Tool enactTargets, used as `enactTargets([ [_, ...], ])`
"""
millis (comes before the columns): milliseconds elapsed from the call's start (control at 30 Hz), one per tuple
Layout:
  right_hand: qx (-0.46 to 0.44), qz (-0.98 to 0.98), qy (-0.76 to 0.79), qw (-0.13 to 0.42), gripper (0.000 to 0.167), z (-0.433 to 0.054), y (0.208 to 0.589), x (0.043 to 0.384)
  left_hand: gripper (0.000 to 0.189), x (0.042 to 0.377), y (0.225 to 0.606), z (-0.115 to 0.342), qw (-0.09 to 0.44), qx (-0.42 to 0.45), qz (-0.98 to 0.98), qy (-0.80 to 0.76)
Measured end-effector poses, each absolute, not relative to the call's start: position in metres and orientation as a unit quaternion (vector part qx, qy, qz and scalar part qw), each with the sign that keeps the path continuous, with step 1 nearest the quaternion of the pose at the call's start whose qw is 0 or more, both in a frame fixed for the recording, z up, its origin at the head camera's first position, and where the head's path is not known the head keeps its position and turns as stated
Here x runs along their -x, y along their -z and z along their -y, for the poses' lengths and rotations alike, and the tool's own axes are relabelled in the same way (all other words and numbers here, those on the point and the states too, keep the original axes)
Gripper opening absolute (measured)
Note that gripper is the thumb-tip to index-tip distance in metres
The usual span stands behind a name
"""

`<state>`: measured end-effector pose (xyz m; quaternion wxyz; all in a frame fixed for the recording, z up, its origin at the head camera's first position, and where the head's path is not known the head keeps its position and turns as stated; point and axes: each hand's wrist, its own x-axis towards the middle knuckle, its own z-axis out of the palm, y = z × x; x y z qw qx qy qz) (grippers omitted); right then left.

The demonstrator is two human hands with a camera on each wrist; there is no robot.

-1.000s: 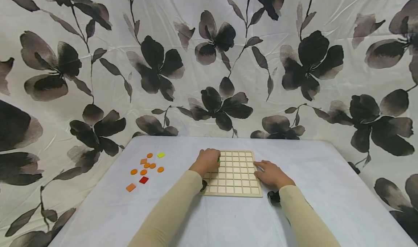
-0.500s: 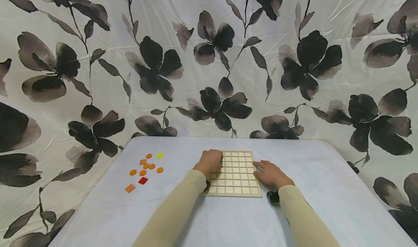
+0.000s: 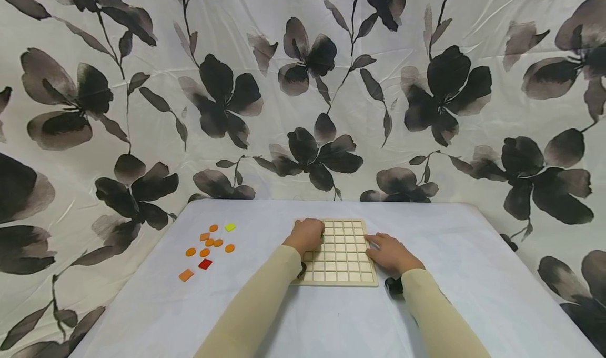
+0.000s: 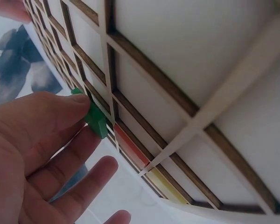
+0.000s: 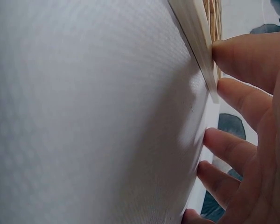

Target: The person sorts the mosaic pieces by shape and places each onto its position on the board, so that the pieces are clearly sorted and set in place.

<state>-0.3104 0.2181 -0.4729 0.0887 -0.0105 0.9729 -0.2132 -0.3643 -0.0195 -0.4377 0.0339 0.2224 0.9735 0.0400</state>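
**Green piece pinched over the board's left side; right hand at the opposite edge**

Your left hand (image 3: 304,235) is over the left part of the wooden grid board (image 3: 345,248), toward its far end. The left wrist view has your thumb and index finger pinching a green piece (image 4: 97,120), held tilted right beside the grid strips. Whether it touches them, you can't tell from here. Your other left fingers extend below it, apart from the piece.

Close by, along the same edge of the board: a red piece (image 4: 132,145) in one cell, a yellow piece (image 4: 168,185) in the next. Your hand hides both in the head view.

Your right hand (image 3: 391,252) is at the board's right edge. Fingers spread, nothing gripped; thumb and index finger touch the frame, the rest fan out lower down.

The board lies flat on the white-covered worktop (image 3: 338,326). Left of it, well apart, a loose scatter: six orange discs (image 3: 229,248), two orange squares (image 3: 186,275), a red square (image 3: 205,264), a yellow-green square (image 3: 230,227). Two discs sit just beside each other near the middle.

You wear pale tan sleeves (image 3: 253,300). Beyond the worktop hangs a light cloth (image 3: 265,10) printed with dark flowers.
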Motion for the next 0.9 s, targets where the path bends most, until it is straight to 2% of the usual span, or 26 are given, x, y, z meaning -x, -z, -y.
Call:
enactTargets([
  [900, 0.011, -0.975, 0.208, 0.075, 0.053, -0.2169, 0.4751, 0.3099, 0.020, 0.3666, 0.4402, 0.0206, 0.050, -0.223, -0.971, -0.072],
])
